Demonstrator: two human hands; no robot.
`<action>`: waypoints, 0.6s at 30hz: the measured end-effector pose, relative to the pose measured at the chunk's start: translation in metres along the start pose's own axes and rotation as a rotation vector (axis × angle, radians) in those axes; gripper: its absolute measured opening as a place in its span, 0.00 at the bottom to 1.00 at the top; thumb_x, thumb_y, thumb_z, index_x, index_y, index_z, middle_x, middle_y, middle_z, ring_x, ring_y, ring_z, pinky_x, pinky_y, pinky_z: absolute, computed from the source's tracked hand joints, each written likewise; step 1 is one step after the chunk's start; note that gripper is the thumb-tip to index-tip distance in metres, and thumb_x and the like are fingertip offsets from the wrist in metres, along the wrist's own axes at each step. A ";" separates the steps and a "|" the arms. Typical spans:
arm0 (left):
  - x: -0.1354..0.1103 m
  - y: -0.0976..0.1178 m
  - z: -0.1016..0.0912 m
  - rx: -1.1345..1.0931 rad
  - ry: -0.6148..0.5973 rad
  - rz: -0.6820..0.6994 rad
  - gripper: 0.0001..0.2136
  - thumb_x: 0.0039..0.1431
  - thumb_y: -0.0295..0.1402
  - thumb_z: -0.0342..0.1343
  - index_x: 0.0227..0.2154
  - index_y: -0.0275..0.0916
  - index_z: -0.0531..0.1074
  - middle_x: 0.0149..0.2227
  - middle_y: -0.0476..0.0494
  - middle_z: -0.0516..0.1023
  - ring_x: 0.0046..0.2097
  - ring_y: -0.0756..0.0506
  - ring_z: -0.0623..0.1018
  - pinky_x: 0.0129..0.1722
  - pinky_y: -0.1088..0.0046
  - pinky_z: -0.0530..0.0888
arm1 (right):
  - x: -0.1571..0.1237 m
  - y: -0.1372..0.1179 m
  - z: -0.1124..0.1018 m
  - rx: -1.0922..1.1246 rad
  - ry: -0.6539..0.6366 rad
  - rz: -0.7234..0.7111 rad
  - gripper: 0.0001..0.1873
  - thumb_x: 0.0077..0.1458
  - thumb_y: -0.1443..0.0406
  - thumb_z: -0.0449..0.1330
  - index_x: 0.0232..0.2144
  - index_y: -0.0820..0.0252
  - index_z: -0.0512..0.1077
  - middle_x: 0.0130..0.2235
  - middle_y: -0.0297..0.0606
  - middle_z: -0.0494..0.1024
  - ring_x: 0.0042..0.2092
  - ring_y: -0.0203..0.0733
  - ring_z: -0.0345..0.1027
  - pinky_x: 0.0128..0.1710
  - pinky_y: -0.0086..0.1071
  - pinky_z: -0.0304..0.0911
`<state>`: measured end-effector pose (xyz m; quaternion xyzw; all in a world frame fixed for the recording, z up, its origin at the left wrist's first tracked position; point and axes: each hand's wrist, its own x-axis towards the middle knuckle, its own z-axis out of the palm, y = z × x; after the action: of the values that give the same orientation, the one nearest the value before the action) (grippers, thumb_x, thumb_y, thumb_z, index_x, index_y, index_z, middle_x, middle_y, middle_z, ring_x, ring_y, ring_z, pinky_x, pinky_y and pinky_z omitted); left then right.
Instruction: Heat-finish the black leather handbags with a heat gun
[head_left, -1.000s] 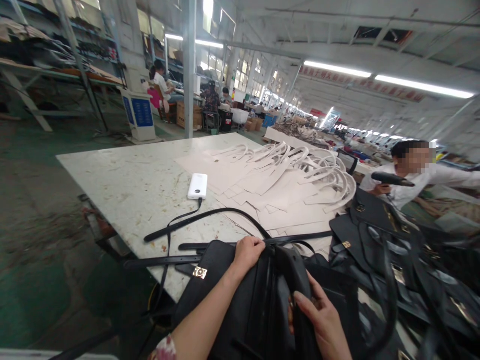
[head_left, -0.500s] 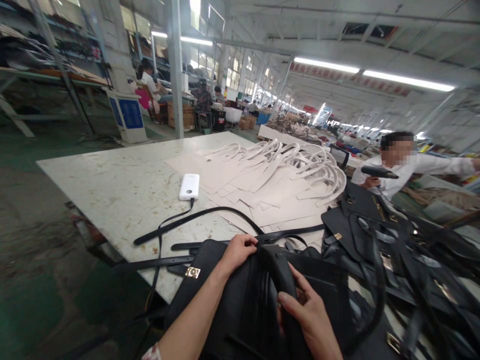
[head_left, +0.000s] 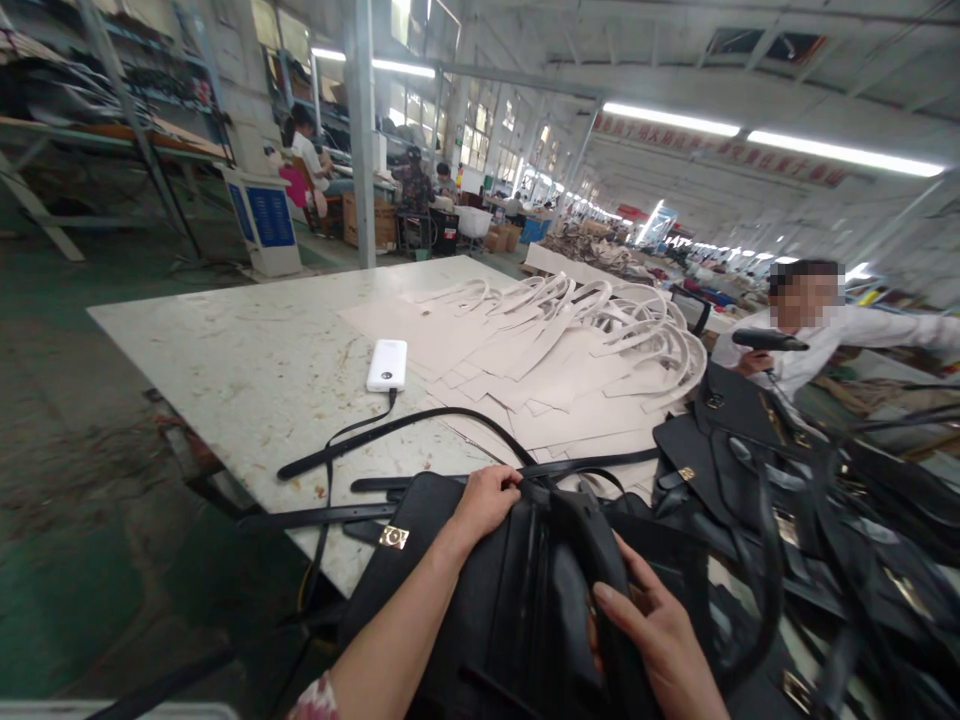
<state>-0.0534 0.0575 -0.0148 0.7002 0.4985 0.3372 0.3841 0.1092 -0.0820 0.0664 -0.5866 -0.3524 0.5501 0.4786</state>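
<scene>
A black leather handbag with a gold clasp lies at the near edge of the white worktable. My left hand grips the bag's top edge, fingers curled over it. My right hand is closed on the bag's folded black flap at its right side. Long black straps trail from the bag across the table to the left.
A white power bank with a black cable lies mid-table. Cream cut leather pieces with handles are spread behind it. More black bags are piled at the right. A person in white sits beyond them. Other workers sit far back.
The view shifted slightly. My right hand slid a little down and to the right along the flap; my left hand kept its grip on the bag's top edge.
</scene>
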 end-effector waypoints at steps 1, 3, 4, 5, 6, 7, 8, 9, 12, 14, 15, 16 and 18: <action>0.000 0.001 0.000 0.037 0.007 0.012 0.09 0.46 0.28 0.49 0.30 0.38 0.72 0.29 0.48 0.74 0.33 0.49 0.71 0.35 0.75 0.65 | -0.006 0.003 -0.003 -0.009 -0.026 0.016 0.46 0.38 0.57 0.65 0.55 0.66 0.49 0.15 0.29 0.72 0.13 0.34 0.60 0.12 0.26 0.60; -0.001 0.005 0.001 0.113 0.010 0.035 0.08 0.47 0.30 0.49 0.29 0.39 0.72 0.30 0.47 0.74 0.35 0.47 0.71 0.37 0.74 0.64 | -0.015 0.007 -0.004 -0.045 -0.094 0.053 0.44 0.38 0.58 0.65 0.55 0.65 0.51 0.16 0.29 0.72 0.13 0.34 0.60 0.11 0.25 0.59; -0.001 0.007 0.002 0.152 0.006 0.042 0.07 0.47 0.32 0.50 0.29 0.39 0.72 0.31 0.46 0.73 0.37 0.46 0.70 0.37 0.73 0.64 | -0.015 0.008 -0.002 -0.070 -0.124 0.070 0.42 0.39 0.58 0.64 0.54 0.64 0.51 0.16 0.29 0.72 0.14 0.34 0.61 0.11 0.25 0.59; -0.001 0.009 0.003 0.191 0.000 0.048 0.07 0.47 0.33 0.51 0.28 0.39 0.72 0.31 0.45 0.73 0.38 0.45 0.70 0.38 0.72 0.64 | -0.014 0.008 0.000 -0.099 -0.148 0.077 0.40 0.41 0.59 0.63 0.54 0.63 0.52 0.16 0.29 0.72 0.14 0.33 0.61 0.11 0.24 0.59; 0.000 0.011 0.005 0.229 -0.008 0.049 0.08 0.46 0.35 0.52 0.27 0.39 0.72 0.31 0.44 0.73 0.38 0.43 0.70 0.39 0.70 0.63 | -0.011 0.007 0.002 -0.126 -0.158 0.072 0.38 0.42 0.60 0.63 0.54 0.63 0.54 0.16 0.29 0.71 0.14 0.33 0.60 0.11 0.25 0.59; 0.001 0.013 0.006 0.263 -0.019 0.050 0.08 0.46 0.36 0.52 0.26 0.38 0.72 0.31 0.43 0.73 0.39 0.42 0.70 0.40 0.69 0.63 | -0.007 0.006 0.004 -0.149 -0.151 0.057 0.36 0.43 0.61 0.62 0.53 0.63 0.55 0.16 0.28 0.70 0.14 0.33 0.60 0.11 0.25 0.59; 0.002 0.014 0.007 0.293 -0.031 0.049 0.09 0.47 0.37 0.52 0.25 0.38 0.72 0.30 0.43 0.73 0.39 0.42 0.70 0.40 0.68 0.63 | -0.004 0.003 0.005 -0.168 -0.129 0.030 0.35 0.43 0.61 0.62 0.53 0.63 0.56 0.15 0.27 0.69 0.14 0.34 0.60 0.12 0.26 0.60; 0.004 0.015 0.009 0.316 -0.045 0.050 0.09 0.47 0.38 0.52 0.24 0.38 0.72 0.30 0.43 0.74 0.38 0.42 0.70 0.40 0.68 0.63 | -0.001 0.000 0.005 -0.178 -0.097 0.003 0.35 0.43 0.61 0.61 0.53 0.62 0.55 0.15 0.26 0.68 0.14 0.34 0.59 0.12 0.27 0.59; 0.012 0.016 0.011 0.361 -0.063 0.053 0.10 0.50 0.37 0.49 0.25 0.39 0.72 0.29 0.44 0.74 0.36 0.44 0.71 0.37 0.71 0.64 | -0.009 -0.013 -0.005 -0.199 0.007 -0.052 0.36 0.45 0.61 0.61 0.55 0.59 0.53 0.14 0.24 0.67 0.14 0.34 0.60 0.13 0.26 0.57; 0.018 0.014 0.010 0.381 -0.040 0.057 0.12 0.52 0.38 0.47 0.28 0.39 0.72 0.32 0.44 0.74 0.37 0.44 0.71 0.36 0.73 0.64 | -0.029 -0.018 -0.018 -0.220 0.047 -0.042 0.36 0.44 0.60 0.61 0.55 0.56 0.52 0.14 0.25 0.68 0.15 0.34 0.60 0.14 0.25 0.57; 0.020 0.013 0.010 0.389 -0.027 0.060 0.12 0.53 0.38 0.45 0.29 0.39 0.72 0.33 0.44 0.74 0.38 0.45 0.71 0.35 0.73 0.63 | -0.042 -0.019 -0.026 -0.224 0.053 -0.023 0.36 0.44 0.60 0.62 0.54 0.55 0.54 0.16 0.26 0.70 0.16 0.34 0.60 0.14 0.25 0.57; 0.022 0.012 0.009 0.396 -0.018 0.064 0.13 0.54 0.38 0.45 0.30 0.39 0.72 0.33 0.45 0.74 0.38 0.45 0.71 0.35 0.73 0.63 | -0.057 -0.018 -0.034 -0.221 0.042 0.006 0.36 0.42 0.61 0.63 0.54 0.54 0.55 0.19 0.28 0.73 0.17 0.34 0.61 0.16 0.25 0.59; 0.026 0.011 0.008 0.407 -0.022 0.076 0.13 0.54 0.38 0.45 0.30 0.38 0.72 0.33 0.45 0.74 0.37 0.45 0.71 0.33 0.74 0.63 | -0.085 -0.007 -0.047 -0.181 0.005 0.053 0.35 0.37 0.63 0.66 0.50 0.52 0.62 0.29 0.34 0.77 0.23 0.38 0.67 0.22 0.28 0.64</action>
<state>-0.0344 0.0786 -0.0070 0.7853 0.5254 0.2361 0.2271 0.1436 -0.1674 0.0964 -0.6379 -0.3840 0.5270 0.4097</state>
